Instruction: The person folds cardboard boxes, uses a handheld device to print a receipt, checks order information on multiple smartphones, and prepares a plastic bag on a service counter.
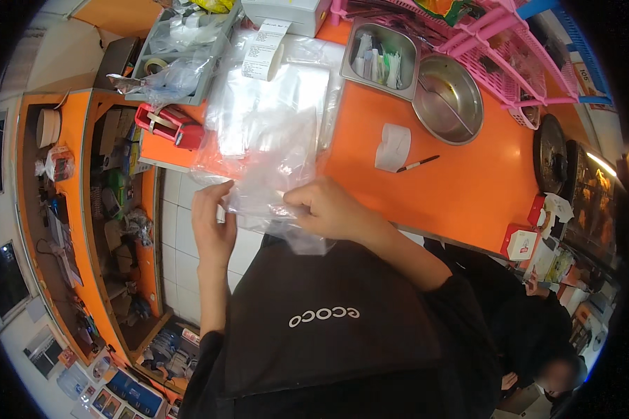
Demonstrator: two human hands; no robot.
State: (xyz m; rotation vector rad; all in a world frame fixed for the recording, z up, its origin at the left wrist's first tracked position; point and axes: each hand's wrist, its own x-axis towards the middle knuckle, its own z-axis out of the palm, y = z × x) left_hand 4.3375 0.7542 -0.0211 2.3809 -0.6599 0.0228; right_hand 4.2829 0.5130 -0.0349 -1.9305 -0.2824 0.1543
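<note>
A clear plastic bag (269, 185) hangs over the table's near edge, in front of my body. My right hand (328, 209) pinches its right side between thumb and bent fingers. On the other side, my left hand (213, 218) grips the bag's left edge, thumb and fingertips drawn together. The lower end of the bag dangles between my hands over my dark apron (328, 307). Just beyond lies a pile of clear plastic bags (304, 94), with a printed paper slip (264, 52) at its far end.
A red tape dispenser (178, 129) and a grey bin of plastic wrap (223, 42) stand left. Right are a metal tray (407, 87), a steel bowl (458, 133), a paper strip (393, 146) and a pen (418, 163). Another person (531, 314) is at lower right.
</note>
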